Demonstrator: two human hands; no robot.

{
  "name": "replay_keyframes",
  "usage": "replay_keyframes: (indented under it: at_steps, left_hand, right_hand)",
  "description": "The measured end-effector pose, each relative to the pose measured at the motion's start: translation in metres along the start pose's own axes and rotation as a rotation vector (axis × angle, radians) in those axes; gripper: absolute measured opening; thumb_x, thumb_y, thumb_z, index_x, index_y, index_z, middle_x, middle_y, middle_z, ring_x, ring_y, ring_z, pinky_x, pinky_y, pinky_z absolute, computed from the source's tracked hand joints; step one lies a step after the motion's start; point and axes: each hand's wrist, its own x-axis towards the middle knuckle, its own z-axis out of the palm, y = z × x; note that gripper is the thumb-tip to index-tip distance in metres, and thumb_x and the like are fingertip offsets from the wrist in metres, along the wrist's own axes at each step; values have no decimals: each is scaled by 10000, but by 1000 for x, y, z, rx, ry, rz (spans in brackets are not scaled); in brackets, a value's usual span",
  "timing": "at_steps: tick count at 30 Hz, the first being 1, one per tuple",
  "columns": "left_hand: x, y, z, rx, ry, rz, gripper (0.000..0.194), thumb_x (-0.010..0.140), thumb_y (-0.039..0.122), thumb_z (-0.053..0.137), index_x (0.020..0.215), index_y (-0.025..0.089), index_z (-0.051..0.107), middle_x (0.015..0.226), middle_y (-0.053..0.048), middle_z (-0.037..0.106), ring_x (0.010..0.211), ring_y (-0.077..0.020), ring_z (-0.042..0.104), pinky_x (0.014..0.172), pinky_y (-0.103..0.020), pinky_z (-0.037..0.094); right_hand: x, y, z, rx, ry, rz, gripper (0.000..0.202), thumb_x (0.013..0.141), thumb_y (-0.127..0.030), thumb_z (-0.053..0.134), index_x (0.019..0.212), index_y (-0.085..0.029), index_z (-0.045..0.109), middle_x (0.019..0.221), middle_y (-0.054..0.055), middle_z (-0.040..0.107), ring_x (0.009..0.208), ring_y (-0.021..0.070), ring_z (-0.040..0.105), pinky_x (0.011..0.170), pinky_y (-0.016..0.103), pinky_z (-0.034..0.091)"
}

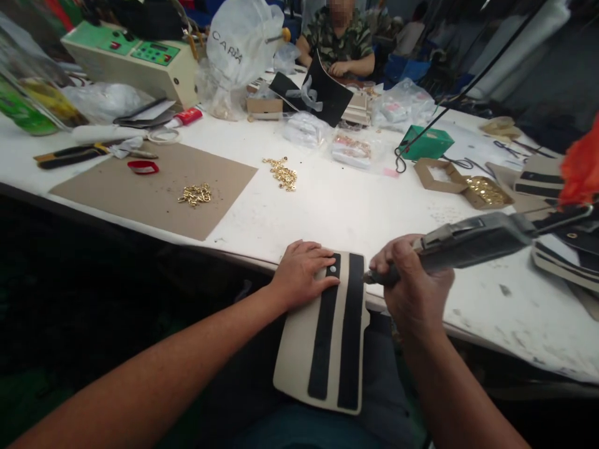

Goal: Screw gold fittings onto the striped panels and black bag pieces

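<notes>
A cream panel with two black strips (322, 346) lies partly over the table's front edge and extends toward my lap. My left hand (306, 274) rests flat on its upper left part, fingers spread, beside a small silvery round piece (332, 269) on the left strip. My right hand (414, 280) is wrapped round a dark power screwdriver (472, 243). The tool points left, and its tip is close to the panel's upper right edge; whether they touch I cannot tell.
Small gold parts (283, 174) lie on the white table (327, 206), with gold hardware (195, 194) on a brown sheet (163, 218). Open boxes (440, 176) and a green box (425, 142) stand right. Stacked panels (566, 268) lie far right. A person (344, 37) sits opposite.
</notes>
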Motion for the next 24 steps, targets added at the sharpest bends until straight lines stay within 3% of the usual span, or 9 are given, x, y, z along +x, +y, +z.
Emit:
replay_keyframes:
  at_steps: [3,8,17,24]
  left_hand:
    - [-1,-1,2,-4,6,-2,392,867,506,814,1195,295,771,1348,21,756,1322,-288,596,1165,-523,335]
    - [-1,-4,4,1,36,6,387,864,517,812,1177,293,770,1335,21,760,1318,-283,598,1155,-516,328]
    - [-2,-5,5,-1,29,21,388,883,525,787,1199,303,752,1347,28,750,1323,-280,587,1156,-520,324]
    - [-2,-4,4,0,12,14,379,900,539,759,1202,310,752,1358,28,743,1327,-281,581,1169,-522,315]
  right_hand:
    - [7,18,17,-26,-57,-22,319,864,-398,838,770,-201,606,586,-54,558,483,132,553,525,292,512]
    - [10,37,24,-108,-101,-7,350,885,-436,804,748,-213,572,575,-53,555,493,141,569,512,288,507]
    - [8,46,26,-10,-123,-12,323,878,-339,811,740,-221,543,603,-61,548,478,124,542,494,280,494]
    - [9,47,23,-117,-208,-78,328,918,-310,752,692,-221,531,612,-47,555,515,132,547,534,293,486]
